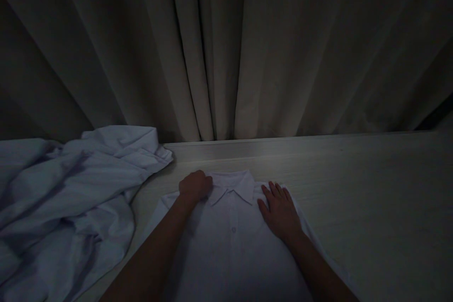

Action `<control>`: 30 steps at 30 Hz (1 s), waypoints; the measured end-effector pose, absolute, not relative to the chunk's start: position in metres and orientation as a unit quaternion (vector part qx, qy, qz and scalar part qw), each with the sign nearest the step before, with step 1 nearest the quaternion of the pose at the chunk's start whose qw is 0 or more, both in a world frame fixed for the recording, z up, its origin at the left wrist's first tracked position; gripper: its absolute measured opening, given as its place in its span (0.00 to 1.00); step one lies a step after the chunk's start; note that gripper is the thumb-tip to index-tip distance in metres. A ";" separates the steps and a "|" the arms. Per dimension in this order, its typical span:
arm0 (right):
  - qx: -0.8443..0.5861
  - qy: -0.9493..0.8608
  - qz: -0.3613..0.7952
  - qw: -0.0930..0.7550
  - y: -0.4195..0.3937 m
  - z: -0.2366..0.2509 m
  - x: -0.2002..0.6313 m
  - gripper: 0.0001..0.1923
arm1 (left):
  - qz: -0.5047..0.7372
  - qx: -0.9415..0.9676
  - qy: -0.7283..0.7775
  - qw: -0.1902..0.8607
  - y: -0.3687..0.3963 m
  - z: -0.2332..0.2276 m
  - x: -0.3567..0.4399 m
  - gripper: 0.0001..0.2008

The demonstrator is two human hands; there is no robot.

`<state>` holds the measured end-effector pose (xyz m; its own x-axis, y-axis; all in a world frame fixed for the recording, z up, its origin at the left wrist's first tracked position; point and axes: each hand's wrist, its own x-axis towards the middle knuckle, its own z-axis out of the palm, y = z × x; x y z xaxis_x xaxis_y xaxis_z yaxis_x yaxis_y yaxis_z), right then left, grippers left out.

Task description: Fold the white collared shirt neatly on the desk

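Note:
A white button-up shirt point(230, 245) lies front side up, with its collar pointing away from me. At the left of the collar, my left hand point(196, 185) is closed, its fingers curled at the shoulder fabric. On the shirt's right shoulder my right hand point(282, 208) rests flat with its fingers stretched out. The sleeves run down along the outside of my forearms and are partly hidden by them. The lower part of the shirt is beyond the bottom of the view.
A heap of crumpled white cloth point(71, 198) lies to the left on the pale surface point(382, 203). Behind the surface's far edge hang long grey-brown curtains point(283, 47). The room is dim.

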<state>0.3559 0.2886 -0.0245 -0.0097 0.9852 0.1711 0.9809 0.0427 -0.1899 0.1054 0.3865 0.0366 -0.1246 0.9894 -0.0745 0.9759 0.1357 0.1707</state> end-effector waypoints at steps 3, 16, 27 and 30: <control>-0.690 -0.708 0.004 0.149 0.288 -0.026 0.358 0.29 | 0.049 0.670 0.734 0.095 0.377 0.039 0.101 0.17; -0.553 -0.808 -0.060 0.194 0.349 0.027 0.307 0.17 | 0.063 0.756 0.649 0.052 0.312 0.042 0.081 0.14; -0.517 -0.832 -0.162 0.117 0.322 0.028 0.310 0.04 | 0.096 0.755 0.641 -0.098 0.305 0.028 0.088 0.10; -0.523 -0.829 -0.169 0.108 0.320 0.025 0.314 0.04 | 0.110 0.773 0.618 -0.093 0.309 0.027 0.087 0.10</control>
